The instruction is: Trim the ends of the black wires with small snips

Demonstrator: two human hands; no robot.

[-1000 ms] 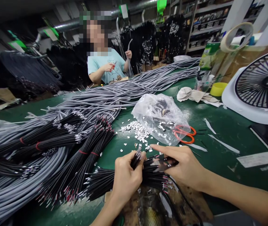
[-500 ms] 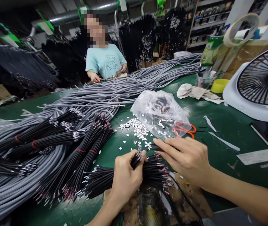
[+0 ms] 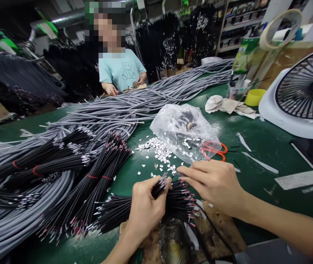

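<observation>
My left hand (image 3: 148, 203) is closed around a small bunch of short black wires (image 3: 160, 184), whose silvery ends poke up past the thumb. Just right of it, my right hand (image 3: 214, 181) pinches a thin dark piece between thumb and fingers; its kind is hard to make out. Beneath both hands lies a loose pile of black wires (image 3: 179, 203) with red and white tips, partly covered by the left hand. Small silvery metal pieces (image 3: 159, 148) are scattered on the green table (image 3: 128, 176) beyond the fingertips.
A clear plastic bag (image 3: 170, 124) partly covers orange-handled scissors (image 3: 222, 148). Tied black wire bundles (image 3: 98, 172) and long grey cables (image 3: 112, 106) spread over the left and back. A fan (image 3: 272, 106) stands right; a worn board (image 3: 222, 227) lies in front. A person (image 3: 122, 69) works opposite.
The view has shifted slightly, so most things sit a little further left and higher. Both hands keep nearly the same pose, with the right fingers still close to the left hand's wires.
</observation>
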